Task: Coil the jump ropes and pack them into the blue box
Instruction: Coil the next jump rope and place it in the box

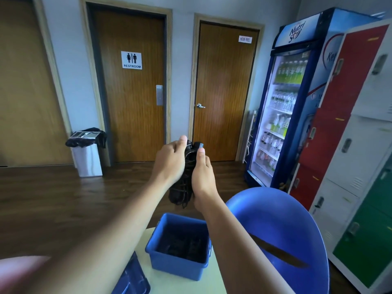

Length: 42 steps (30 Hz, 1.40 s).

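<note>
Jump rope (182,188) between left hand (169,162), right hand (203,177)

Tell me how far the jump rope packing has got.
Done: what look like dark coiled ropes already lie in the blue box. In hand: the left hand and right hand both grip a bundled black jump rope, held up clear of the box. Left: set that bundle inside; the lid lies off beside the box.

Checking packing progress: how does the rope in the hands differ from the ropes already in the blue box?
The rope bundle is up in the air, gripped by the left hand and right hand; the packed ropes lie inside the blue box. The bundle hangs upright and long; the packed ropes lie low and flat. Both are black.
</note>
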Tool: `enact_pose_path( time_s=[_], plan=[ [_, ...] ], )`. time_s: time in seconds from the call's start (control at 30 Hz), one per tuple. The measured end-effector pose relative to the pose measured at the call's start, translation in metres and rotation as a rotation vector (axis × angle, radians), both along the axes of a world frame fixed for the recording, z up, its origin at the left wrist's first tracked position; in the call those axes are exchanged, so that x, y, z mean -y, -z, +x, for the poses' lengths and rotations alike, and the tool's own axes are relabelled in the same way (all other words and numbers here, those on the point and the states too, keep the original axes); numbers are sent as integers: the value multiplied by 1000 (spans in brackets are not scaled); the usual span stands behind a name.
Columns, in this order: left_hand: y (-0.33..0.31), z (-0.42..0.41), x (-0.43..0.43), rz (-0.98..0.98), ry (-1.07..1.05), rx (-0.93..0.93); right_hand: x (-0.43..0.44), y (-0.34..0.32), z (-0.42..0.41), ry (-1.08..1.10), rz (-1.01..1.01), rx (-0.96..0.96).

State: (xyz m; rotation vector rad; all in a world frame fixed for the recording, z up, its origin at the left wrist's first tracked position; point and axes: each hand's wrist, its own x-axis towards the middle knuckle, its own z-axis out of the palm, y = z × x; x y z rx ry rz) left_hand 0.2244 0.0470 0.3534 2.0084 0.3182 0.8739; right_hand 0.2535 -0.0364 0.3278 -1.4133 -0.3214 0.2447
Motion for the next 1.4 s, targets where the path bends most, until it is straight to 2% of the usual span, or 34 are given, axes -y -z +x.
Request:
enact_pose_path(
  time_s=[0.2, 0.33, 0.67, 0.77, 0.87, 1.0, 1.07, 1.23, 1.4],
  plan=[
    [7, 1, -4, 176, -62, 98, -7, 6, 6, 8, 3, -67],
    [7, 1, -10, 226, -60, 87, -8, 4, 1, 12, 10, -83],
    [6, -6, -28, -13, 68, -83, -7, 1, 2, -84, -119, -48],
    [5, -11, -32, -56, 47, -90, 1, 2, 1, -33, -52, -68],
    [7, -18, -36, -159, 14, -81, 10, 16, 3, 81, 42, -210],
    [16, -23, -41, -292, -23, -39, 14, 35, -3, 63, 138, -398],
    [23, -25, -45, -323, -24, -36, 10, 36, -10, 102, 145, -364],
    [25, -36, -58, -420, 111, -111, 1, 48, -13, 440, -31, -132],
    [27, -46, -68, -433, 122, -272, -8, 60, -26, 506, -142, 76]
  ],
)
